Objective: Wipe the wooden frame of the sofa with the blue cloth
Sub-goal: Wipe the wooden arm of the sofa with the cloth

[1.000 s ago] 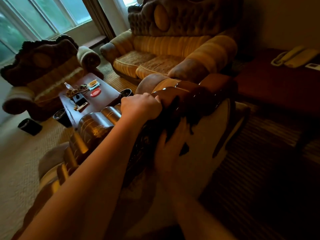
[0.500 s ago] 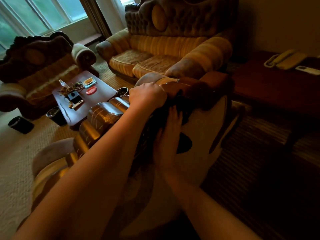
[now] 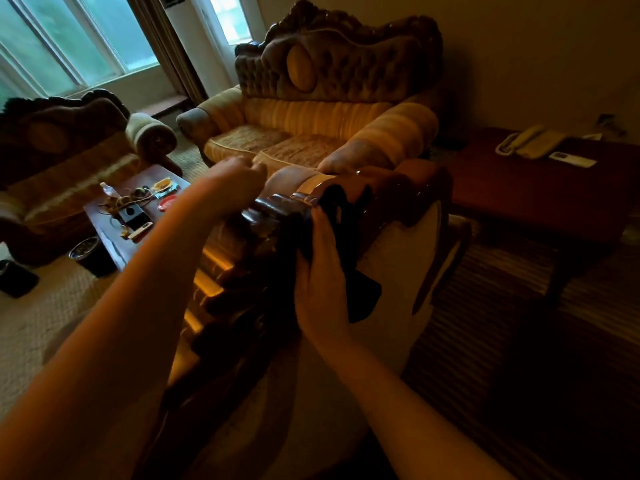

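I stand behind a sofa whose carved, glossy wooden frame [image 3: 277, 206] runs along the top of its back. The cloth [image 3: 362, 299] looks almost black in the dim light and drapes over the top rail and down the pale rear panel [image 3: 394, 258]. My right hand [image 3: 322, 271] presses the cloth against the frame with straight fingers pointing up. Lifted just above the rail to the left, my left hand [image 3: 237, 183] has loosely curled fingers and holds nothing.
Beyond the sofa is a low coffee table [image 3: 104, 223] with small clutter and a dark bin [image 3: 91, 254] beside it. A yellow sofa [image 3: 311, 133] stands ahead and an armchair [image 3: 62, 150] at the left. A red side table [image 3: 519, 192] at the right carries a telephone [image 3: 530, 143].
My left hand has let go of the top rail and risen to the left. My right hand has slid up the frame with the cloth. The view has tilted upward.
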A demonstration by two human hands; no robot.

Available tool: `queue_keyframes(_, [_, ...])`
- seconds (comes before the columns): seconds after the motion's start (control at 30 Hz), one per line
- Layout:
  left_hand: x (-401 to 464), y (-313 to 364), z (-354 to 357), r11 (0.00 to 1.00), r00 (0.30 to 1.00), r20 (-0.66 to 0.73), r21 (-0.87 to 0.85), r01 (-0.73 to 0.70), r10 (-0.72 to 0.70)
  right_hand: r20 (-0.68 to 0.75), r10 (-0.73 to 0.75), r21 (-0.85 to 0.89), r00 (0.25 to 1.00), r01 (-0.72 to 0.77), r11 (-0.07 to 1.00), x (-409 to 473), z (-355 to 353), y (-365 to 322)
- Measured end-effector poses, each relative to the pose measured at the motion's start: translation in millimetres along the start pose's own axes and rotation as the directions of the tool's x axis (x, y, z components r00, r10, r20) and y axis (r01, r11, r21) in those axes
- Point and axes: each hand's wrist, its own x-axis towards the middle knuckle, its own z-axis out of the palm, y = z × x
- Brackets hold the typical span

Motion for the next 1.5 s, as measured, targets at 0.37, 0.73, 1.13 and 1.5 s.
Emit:
queue_keyframes(0.37, [-11,-55,26,0.982,0.982,-0.170,-0.185,0.047,-0.080,-0.200,0.072,-0.012,0.977,-0.076,0.997,0,13,9])
queue_keyframes(0.73, [-11,-56,31,0.974,0.974,-0.198,-0.220,0.063,-0.107,0.131,0.324,-0.508,0.937,-0.218,0.833,104,-8,-12])
queue_keyframes(1.13, [-16,-54,33,0.980,0.966,-0.224,-0.175,0.090,-0.129,0.251,0.197,-0.375,0.948,-0.092,0.922,68,-38,-19])
queue_keyframes(1.5, [-18,-51,30,0.965,0.955,-0.235,-0.230,0.127,-0.182,0.586,0.480,-0.512,0.653,-0.160,0.844,142,10,-16])
